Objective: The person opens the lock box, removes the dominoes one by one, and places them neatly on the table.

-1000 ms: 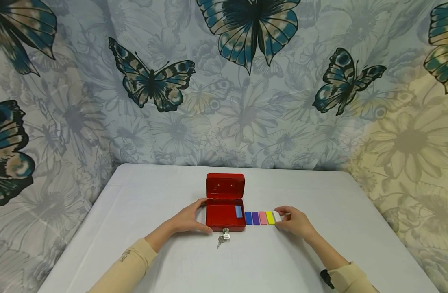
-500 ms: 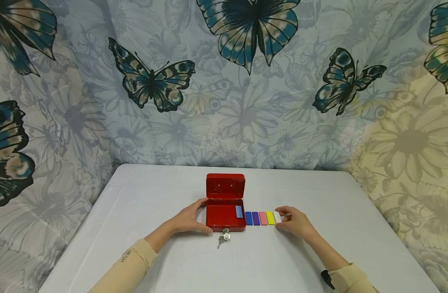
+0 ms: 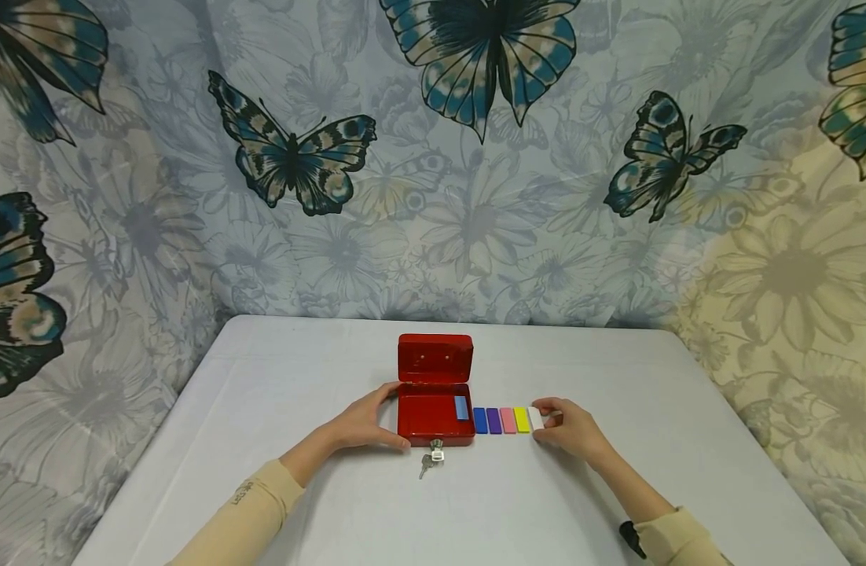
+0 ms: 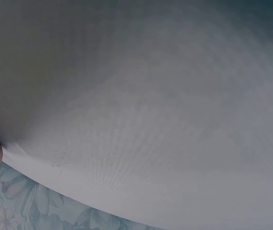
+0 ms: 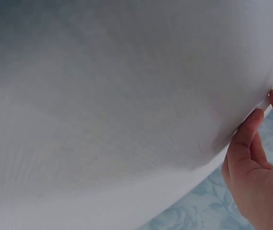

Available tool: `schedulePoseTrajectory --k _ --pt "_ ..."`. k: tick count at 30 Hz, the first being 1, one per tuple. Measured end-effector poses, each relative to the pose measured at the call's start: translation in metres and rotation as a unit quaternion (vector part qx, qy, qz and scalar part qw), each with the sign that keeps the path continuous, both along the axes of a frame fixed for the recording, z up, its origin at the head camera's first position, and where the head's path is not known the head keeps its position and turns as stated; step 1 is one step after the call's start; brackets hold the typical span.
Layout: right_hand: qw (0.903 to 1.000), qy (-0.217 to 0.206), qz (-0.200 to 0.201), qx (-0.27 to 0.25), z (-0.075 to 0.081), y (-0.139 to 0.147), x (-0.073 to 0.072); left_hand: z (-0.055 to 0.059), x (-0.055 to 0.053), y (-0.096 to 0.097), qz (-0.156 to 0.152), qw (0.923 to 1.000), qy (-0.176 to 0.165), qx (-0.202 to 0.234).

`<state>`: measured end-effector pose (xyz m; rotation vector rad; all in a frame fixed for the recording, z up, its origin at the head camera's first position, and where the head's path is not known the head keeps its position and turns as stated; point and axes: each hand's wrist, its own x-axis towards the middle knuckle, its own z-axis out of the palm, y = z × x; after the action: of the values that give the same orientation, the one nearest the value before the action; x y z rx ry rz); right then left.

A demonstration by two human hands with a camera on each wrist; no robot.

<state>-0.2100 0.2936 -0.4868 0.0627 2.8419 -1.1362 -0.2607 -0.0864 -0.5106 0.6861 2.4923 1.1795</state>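
While the left hand (image 3: 362, 424) rests w/ relaxed fingers against the left side of the open red box (image 3: 434, 413) – grip open, holding nothing – the right hand (image 3: 570, 428) pinches the white block (image 3: 536, 418) at the right end of a row on the worktop (image 3: 518, 503). Row runs blue, purple, pink, yellow block (image 3: 521, 420), white, just right of the box; a light blue block (image 3: 461, 408) lies inside it & keys (image 3: 430, 459) hang at its front.

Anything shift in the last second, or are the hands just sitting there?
Nothing visibly changed. The left hand still rests against the open red box, and the right hand still holds the white block at the end of the row.
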Motion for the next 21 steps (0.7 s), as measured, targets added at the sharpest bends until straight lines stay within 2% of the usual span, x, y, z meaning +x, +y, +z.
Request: schedulePoseTrajectory --k 12,21 --pt "0.9996 -0.015 -0.008 -0.021 0.004 0.002 0.003 -0.002 -0.001 -0.001 -0.001 1.0 0.007 0.0" --pt "0.9998 0.003 -0.01 -0.014 0.01 0.002 0.006 -0.002 -0.001 -0.001 0.001 1.0 0.005 0.002"
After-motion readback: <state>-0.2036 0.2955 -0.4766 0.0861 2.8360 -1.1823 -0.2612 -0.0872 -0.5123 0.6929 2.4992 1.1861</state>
